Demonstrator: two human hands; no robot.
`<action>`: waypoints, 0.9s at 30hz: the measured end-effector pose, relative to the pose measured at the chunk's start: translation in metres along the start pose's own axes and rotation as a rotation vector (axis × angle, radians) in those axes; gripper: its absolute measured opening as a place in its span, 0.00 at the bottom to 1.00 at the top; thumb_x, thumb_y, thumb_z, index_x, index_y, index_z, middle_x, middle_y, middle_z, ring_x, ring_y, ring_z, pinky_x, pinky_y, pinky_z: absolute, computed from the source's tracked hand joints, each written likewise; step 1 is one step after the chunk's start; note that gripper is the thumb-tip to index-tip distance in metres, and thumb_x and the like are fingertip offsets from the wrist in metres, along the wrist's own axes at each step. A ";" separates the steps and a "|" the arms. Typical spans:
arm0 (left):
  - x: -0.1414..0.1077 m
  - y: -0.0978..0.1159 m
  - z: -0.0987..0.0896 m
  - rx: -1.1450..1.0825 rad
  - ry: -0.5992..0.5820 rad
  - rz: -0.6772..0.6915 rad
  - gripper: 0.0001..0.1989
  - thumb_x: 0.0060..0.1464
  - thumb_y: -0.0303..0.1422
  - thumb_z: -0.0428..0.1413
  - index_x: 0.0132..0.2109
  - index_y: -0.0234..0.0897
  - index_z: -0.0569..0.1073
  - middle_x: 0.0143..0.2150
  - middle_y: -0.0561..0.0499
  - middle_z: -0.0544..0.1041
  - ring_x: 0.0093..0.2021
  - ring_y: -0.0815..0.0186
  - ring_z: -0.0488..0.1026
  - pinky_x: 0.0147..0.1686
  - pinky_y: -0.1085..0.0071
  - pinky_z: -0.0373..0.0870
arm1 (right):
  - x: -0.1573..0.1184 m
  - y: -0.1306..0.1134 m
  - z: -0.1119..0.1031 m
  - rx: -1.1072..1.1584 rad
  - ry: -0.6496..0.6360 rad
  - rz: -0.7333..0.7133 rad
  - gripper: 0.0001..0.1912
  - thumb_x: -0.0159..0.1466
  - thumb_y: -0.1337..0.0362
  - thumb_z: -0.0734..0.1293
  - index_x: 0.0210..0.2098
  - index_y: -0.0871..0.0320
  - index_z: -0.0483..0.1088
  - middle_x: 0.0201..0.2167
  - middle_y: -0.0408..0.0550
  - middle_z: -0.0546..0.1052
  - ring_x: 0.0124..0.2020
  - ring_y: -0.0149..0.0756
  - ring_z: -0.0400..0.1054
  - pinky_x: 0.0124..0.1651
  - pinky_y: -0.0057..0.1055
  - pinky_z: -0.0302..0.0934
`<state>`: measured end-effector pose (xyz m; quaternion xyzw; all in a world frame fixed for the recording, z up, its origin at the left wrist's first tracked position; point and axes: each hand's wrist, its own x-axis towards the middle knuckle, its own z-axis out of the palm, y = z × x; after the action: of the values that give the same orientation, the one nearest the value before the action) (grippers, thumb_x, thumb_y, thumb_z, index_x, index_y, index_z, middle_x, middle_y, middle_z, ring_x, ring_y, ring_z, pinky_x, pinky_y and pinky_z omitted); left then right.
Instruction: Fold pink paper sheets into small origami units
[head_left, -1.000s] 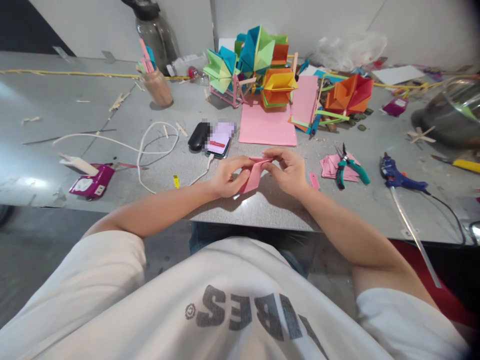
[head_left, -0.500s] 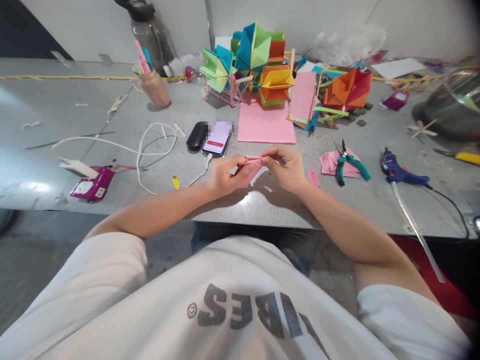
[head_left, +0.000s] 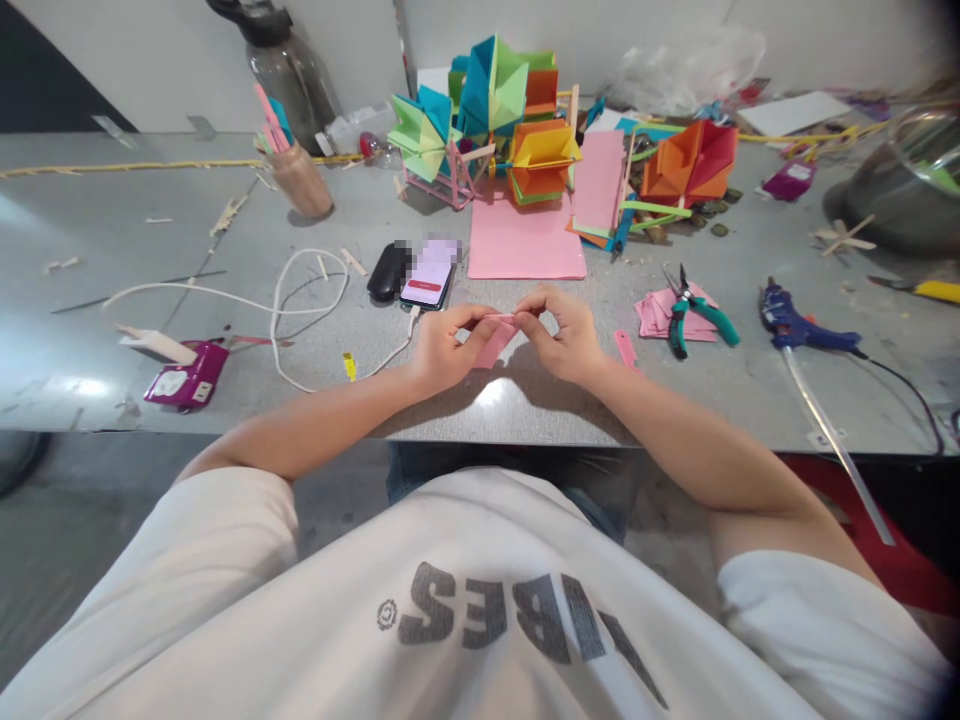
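A small piece of folded pink paper (head_left: 493, 346) is held just above the metal table near its front edge. My left hand (head_left: 450, 346) pinches its left side between thumb and fingers. At the upper right corner, my right hand (head_left: 561, 335) grips the same paper with thumb and forefinger along the fold. The fingers cover part of the paper. Right of my right hand lies a small pink strip (head_left: 625, 349), and beyond it a stack of pink paper pieces (head_left: 660, 316) with teal-handled pliers (head_left: 701, 320) on top.
Behind my hands lie pink sheets (head_left: 525, 245) and colourful folded-paper shapes (head_left: 491, 90). A phone (head_left: 430, 275) on a white cable and a black case (head_left: 388, 272) are to the left. A blue glue gun (head_left: 799, 325), a yellow-handled cutter (head_left: 937, 290) and a glass pot (head_left: 896, 200) are rightward.
My right fingers have shifted along the paper's top edge, and the fold there looks flatter. Both hands still hold the paper. The whole view has shifted slightly.
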<state>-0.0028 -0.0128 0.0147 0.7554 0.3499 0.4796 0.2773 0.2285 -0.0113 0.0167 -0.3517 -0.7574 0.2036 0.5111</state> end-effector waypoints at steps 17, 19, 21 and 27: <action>0.002 -0.005 0.003 -0.017 -0.071 0.086 0.17 0.74 0.48 0.65 0.49 0.38 0.88 0.40 0.47 0.90 0.35 0.65 0.84 0.39 0.68 0.79 | 0.007 0.000 -0.005 -0.001 0.009 -0.063 0.20 0.78 0.44 0.74 0.36 0.51 0.77 0.32 0.45 0.78 0.33 0.39 0.71 0.40 0.42 0.71; 0.003 -0.009 0.007 -0.078 -0.047 0.039 0.16 0.72 0.47 0.67 0.54 0.40 0.84 0.38 0.51 0.86 0.33 0.68 0.80 0.36 0.70 0.77 | 0.007 0.006 -0.006 0.004 0.024 -0.003 0.19 0.76 0.42 0.75 0.42 0.50 0.79 0.35 0.44 0.79 0.35 0.40 0.72 0.43 0.42 0.73; 0.004 -0.015 0.010 -0.154 0.048 0.006 0.19 0.72 0.48 0.68 0.60 0.43 0.79 0.34 0.55 0.81 0.30 0.69 0.75 0.31 0.71 0.72 | 0.006 0.011 -0.005 -0.030 0.114 0.005 0.19 0.76 0.42 0.76 0.51 0.48 0.79 0.43 0.47 0.80 0.39 0.41 0.74 0.45 0.44 0.75; 0.021 -0.043 0.009 -0.267 0.343 -0.165 0.17 0.68 0.50 0.71 0.45 0.43 0.79 0.39 0.52 0.82 0.35 0.68 0.76 0.36 0.69 0.75 | -0.005 0.013 -0.006 -0.355 -0.127 -0.436 0.19 0.73 0.61 0.73 0.62 0.38 0.78 0.61 0.52 0.80 0.57 0.55 0.77 0.60 0.59 0.71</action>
<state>0.0007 0.0283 -0.0101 0.5883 0.3857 0.6189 0.3496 0.2391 -0.0063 0.0071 -0.2509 -0.8694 -0.0253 0.4250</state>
